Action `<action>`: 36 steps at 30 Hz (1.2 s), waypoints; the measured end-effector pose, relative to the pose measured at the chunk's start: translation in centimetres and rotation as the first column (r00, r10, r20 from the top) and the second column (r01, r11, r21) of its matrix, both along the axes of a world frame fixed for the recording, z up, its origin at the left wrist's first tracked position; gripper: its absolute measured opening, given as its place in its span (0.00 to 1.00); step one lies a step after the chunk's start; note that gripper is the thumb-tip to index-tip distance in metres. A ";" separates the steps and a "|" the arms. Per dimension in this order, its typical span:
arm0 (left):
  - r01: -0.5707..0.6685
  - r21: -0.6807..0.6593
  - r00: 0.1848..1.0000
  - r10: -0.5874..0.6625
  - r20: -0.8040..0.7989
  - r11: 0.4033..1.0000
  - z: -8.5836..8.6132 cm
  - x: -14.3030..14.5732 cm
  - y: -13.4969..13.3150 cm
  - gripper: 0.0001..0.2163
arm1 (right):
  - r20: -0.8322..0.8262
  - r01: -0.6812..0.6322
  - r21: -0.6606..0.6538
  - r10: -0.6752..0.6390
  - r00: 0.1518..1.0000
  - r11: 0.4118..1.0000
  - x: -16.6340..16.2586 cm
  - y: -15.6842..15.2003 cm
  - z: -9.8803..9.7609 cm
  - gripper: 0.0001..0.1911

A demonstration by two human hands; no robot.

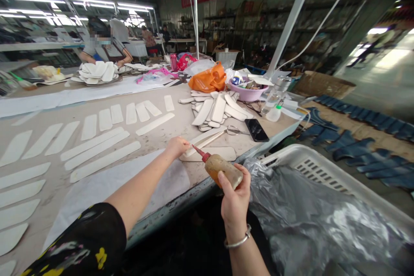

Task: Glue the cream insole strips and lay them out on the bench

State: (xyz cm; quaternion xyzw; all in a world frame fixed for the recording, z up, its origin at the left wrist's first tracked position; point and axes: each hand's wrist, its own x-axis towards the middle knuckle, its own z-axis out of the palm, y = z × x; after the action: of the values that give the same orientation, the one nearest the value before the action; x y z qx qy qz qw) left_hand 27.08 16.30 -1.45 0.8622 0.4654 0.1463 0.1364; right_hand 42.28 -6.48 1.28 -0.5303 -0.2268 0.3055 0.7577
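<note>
My right hand (237,196) is wrapped round a squeeze bottle (223,170) of amber liquid, tilted with its red nozzle toward the upper left. My left hand (177,147) is closed, its fingertips pinched close to the nozzle's tip; what they hold, if anything, is too small to make out. Under and beyond the nozzle lie white rounded strips (221,154) on the table. A pair of scissors (235,130) rests just past them. More white strips (97,148) are spread in rows to the left, and a loose pile of dark-edged ones (217,108) lies farther back.
A phone (256,130), a purple basin (248,92) and an orange bag (208,77) are on the table (181,127). A white crate (304,159) with grey plastic sheeting (300,207) stands at the right. A co-worker (105,45) is across the table.
</note>
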 end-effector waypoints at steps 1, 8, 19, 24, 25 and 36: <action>-0.029 0.031 0.999 0.028 0.030 0.999 0.5 -0.5 -0.5 0.11 | -0.002 -0.003 0.005 0.003 1.000 1.000 0.0 0.0 0.0 0.29; -0.112 0.155 0.966 0.071 0.250 0.982 3.3 -9.7 -7.6 0.16 | 0.013 -0.020 0.011 0.020 1.000 1.000 -0.3 -0.2 0.0 0.28; -0.475 -0.080 0.862 0.482 0.156 0.876 0.1 -23.3 -20.2 0.11 | 0.178 -0.304 -0.060 0.310 0.934 0.951 -5.8 -0.7 -1.0 0.26; -0.527 0.129 0.836 0.485 0.259 0.840 -0.4 -23.4 -21.8 0.14 | 0.518 -0.380 -0.058 0.354 0.779 0.923 -8.2 -1.1 -2.3 0.22; -0.511 0.191 0.849 0.456 0.267 0.838 -0.7 -23.4 -22.1 0.14 | 0.566 -0.392 -0.053 0.351 0.746 0.918 -8.6 -1.1 -2.3 0.21; -0.287 0.336 0.958 0.269 0.099 0.897 -2.0 -24.1 -22.6 0.11 | 0.663 -0.510 -0.027 0.397 0.635 0.860 -12.0 -1.4 -1.7 0.22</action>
State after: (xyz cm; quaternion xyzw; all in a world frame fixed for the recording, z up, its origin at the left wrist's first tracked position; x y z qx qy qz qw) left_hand 2.97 -6.29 -3.48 0.7935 0.5469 0.2655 -0.0283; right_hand 30.24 -7.89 -0.40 -0.4641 -0.6241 0.2643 0.5704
